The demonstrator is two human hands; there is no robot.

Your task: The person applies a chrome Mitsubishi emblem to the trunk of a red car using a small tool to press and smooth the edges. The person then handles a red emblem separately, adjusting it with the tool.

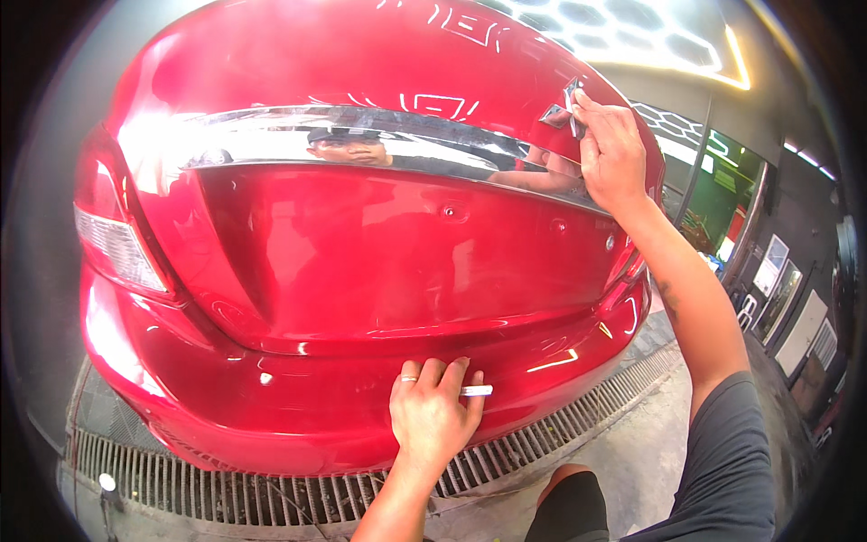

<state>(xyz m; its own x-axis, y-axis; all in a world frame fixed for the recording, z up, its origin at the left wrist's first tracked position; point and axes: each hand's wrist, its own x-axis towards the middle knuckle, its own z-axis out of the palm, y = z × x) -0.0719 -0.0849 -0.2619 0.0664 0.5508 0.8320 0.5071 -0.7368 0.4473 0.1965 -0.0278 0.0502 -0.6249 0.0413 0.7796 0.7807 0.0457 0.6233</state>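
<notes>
The rear of a glossy red car [361,235] fills the middle of the view. My right hand [614,149] reaches up to the right part of the trunk lid, thumb and fingers pinched on a shiny chrome emblem [556,116]. The emblem lies against the red paint just above the chrome trim strip [433,149]; my fingers cover part of it. Lower down, my left hand [436,406] rests on the bumper [325,393] with its fingers bent. A short white pen-like stick [477,390] pokes out to the right between its fingers; the rest of it is hidden.
The left tail light [117,239] is on the car's corner. Small holes [450,211] show in the panel below the trim. A metal floor grate [298,497] runs under the bumper. Panels and framed items [795,307] stand at the right, and hexagonal lights [632,27] hang overhead.
</notes>
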